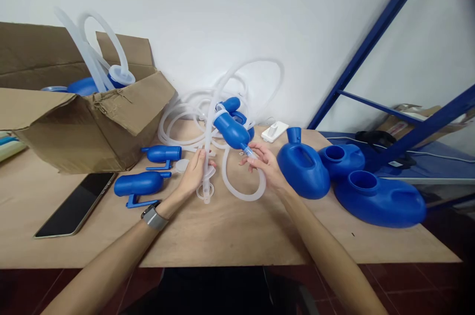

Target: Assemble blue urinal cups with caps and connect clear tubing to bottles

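My left hand point(193, 174) is closed around a translucent plastic tube point(206, 136) near its lower end, where a white cap and ring point(211, 191) sit. My right hand point(266, 162) pinches a stretch of tubing just below the narrow spout of a blue funnel-like piece point(233, 130), which tilts up to the left; a small metal clip point(243, 153) shows by its spout. Tubing loops below my right hand. Two more blue funnel pieces with handles, the nearer point(138, 183) and the farther point(163, 153), lie left of my hands, beside a white disc point(181, 166).
A cardboard box point(74, 131) with blue parts and tubes stands left, behind a phone point(76, 204). Coiled tubing point(174, 122) lies against the wall. At right are three blue jugs point(304, 169), a white plastic item point(275, 131) and a blue metal rack point(371, 52).
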The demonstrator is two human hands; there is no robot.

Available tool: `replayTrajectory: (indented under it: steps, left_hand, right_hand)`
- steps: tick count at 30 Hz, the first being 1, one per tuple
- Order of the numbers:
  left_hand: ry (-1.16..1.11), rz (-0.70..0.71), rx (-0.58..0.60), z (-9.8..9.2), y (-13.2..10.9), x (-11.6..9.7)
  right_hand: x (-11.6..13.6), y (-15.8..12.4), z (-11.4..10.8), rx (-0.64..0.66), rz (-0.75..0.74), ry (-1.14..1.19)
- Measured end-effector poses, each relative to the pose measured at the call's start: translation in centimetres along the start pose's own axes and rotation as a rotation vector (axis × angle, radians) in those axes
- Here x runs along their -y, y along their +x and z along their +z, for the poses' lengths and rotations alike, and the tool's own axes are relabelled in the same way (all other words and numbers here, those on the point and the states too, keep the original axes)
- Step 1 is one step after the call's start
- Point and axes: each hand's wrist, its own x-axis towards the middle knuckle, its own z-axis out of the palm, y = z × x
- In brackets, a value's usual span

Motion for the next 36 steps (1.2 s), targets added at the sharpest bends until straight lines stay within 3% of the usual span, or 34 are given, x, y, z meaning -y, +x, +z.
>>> replayTrajectory:
  steps: [4,8,10,13,16,19,22,27,36]
  left_hand:
    - [0.072,0.131,-0.114,-0.3,0.0,0.3]
    - [0.076,0.140,-0.236,-0.4,0.0,0.0]
    - [0.223,0.185,-0.253,-0.7,0.0,-0.3]
    - [0.501,0.380,-0.267,-1.1,-0.2,-0.9]
    - [0.557,0.508,-0.093,-0.9,-0.7,-1.4]
    - [0.532,0.476,0.101,-0.3,-1.2,-1.6]
    - [0.548,0.427,0.107,0.2,-1.2,-1.6]
    - [0.451,0.380,0.233,-0.1,-0.6,-1.8]
    - [0.508,0.369,0.229,-0.3,-0.4,-2.2]
  right_hand:
    - [-1.9,-0.2,2.8,-0.043,0.043,0.073]
    - [-3.8,0.1,5.2,-0.105,0.136,0.244]
    - [-4.6,0.1,5.9,-0.127,0.181,0.328]
    - [-5.7,0.0,6.3,-0.153,0.194,0.343]
    - [-6.6,-0.2,6.2,-0.155,0.144,0.300]
    - [-7.0,-0.4,5.8,-0.129,0.077,0.287]
    - [-7.1,-0.6,5.5,-0.054,0.036,0.251]
    - [-7.2,-0.6,5.2,-0.031,-0.023,0.190]
    - [-8.1,-0.6,4.9,-0.041,-0.091,0.035]
